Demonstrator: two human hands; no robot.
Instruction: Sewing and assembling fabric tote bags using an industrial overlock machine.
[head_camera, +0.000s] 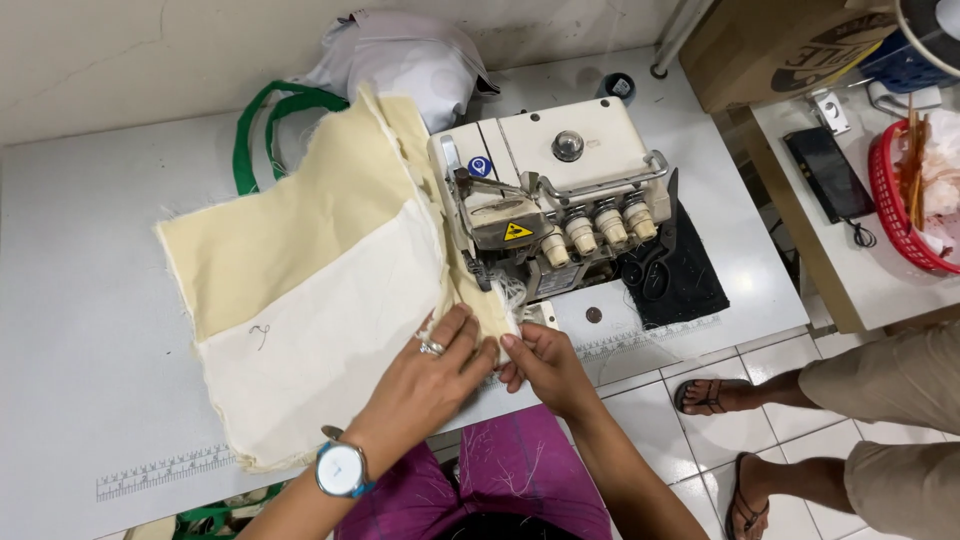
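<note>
At the front edge of the white sewing table (90, 330), a two-tone cloth panel, pale yellow above and cream white below (310, 300), lies spread flat, its right edge fed under the presser foot of the cream-coloured overlock sewing machine (560, 190). The left hand (430, 375), wearing a ring and a white-faced wristwatch with a blue band (342, 468), rests palm down with fingers spread on the lower right corner of the panel, pressing it to the table. The right hand (545, 365) sits just beside it, fingertips pinching the cloth's edge near the needle area. A yellow strip of the same cloth runs back past the machine's left side.

A green webbing strap (262, 130) loops on the table behind the panel, near a bundle of white fabric (410, 55) against the wall. Black scissors (655, 265) lie on a dark mat (700, 285) to the right of the machine. A printed ruler strip (165, 470) runs along the table's front edge.

Farther right, on a second white table (860, 270), a red plastic basket (895, 210) holds crumpled pale material and some orange strips; a black phone (828, 172) lies beside it. A brown cardboard box (770, 45) stands behind. Another person's legs in khaki shorts (890, 400) and dark sandals (712, 396) stand on the tiled floor (680, 450).
</note>
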